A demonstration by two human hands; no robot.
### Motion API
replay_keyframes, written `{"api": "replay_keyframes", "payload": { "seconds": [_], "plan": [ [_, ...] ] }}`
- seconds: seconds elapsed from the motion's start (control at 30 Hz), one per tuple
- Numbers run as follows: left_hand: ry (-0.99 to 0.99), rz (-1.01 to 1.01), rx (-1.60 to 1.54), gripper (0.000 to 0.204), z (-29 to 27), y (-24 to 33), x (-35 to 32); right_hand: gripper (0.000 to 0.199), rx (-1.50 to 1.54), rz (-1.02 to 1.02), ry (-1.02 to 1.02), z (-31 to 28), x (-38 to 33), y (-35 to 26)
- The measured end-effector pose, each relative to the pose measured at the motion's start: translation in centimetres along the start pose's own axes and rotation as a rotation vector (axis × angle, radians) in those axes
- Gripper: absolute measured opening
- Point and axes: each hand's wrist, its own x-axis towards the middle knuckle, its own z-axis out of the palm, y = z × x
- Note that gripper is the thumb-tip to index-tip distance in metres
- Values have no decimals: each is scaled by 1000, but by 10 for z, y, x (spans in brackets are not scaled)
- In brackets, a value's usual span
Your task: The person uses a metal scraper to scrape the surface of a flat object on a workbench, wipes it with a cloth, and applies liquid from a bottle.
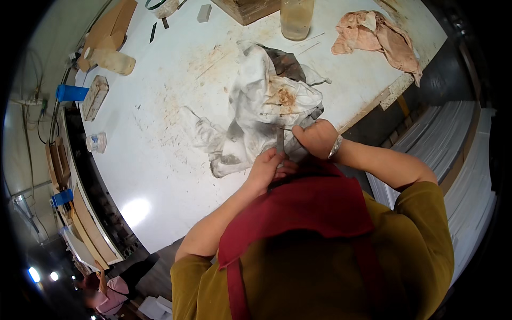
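A crumpled white cloth (250,101) with grey and rusty brown stains lies on the white table in front of me. My left hand (271,167) is closed at the cloth's near edge, by my apron. A narrow grey strip (280,140) rises from its fingers. Just to the right, my right hand (318,138) is closed, with the thumb side toward the strip. A thin dark tip shows beside that thumb, but what the fist holds is hidden. Grey material lies beneath the right hand, and I cannot tell whether it is part of the cloth.
Farther back stand a jar of cloudy liquid (296,20) and a wooden box (244,9). A pinkish rag (376,40) lies at the far right. On the left are a lying bottle (113,61), a stained block (96,98) and a small white roll (96,142). Another person (112,293) is at lower left.
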Motion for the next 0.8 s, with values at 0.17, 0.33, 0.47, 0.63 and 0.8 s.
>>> {"api": "replay_keyframes", "payload": {
  "seconds": [0.17, 0.33, 0.47, 0.63, 0.8],
  "plan": [
    [-14, 17, -24, 15, 1, -1, -3, 13, -8, -16, -10, -6, -1, -1],
    [-4, 40, 62, 17, 2, -1, -9, 14, 14, 26, -98, -2, -3, 2],
    [46, 109, 177, 20, 3, 15, -35, 14, 50, 106, -144, -15, -2, 3],
    [140, 200, 51, 22, -15, -6, -36, 15, 93, 166, -73, -36, 6, -7],
    [138, 153, 25, 22, -12, -12, -31, 12, 115, -21, -52, -18, 19, -35]
  ]
}}
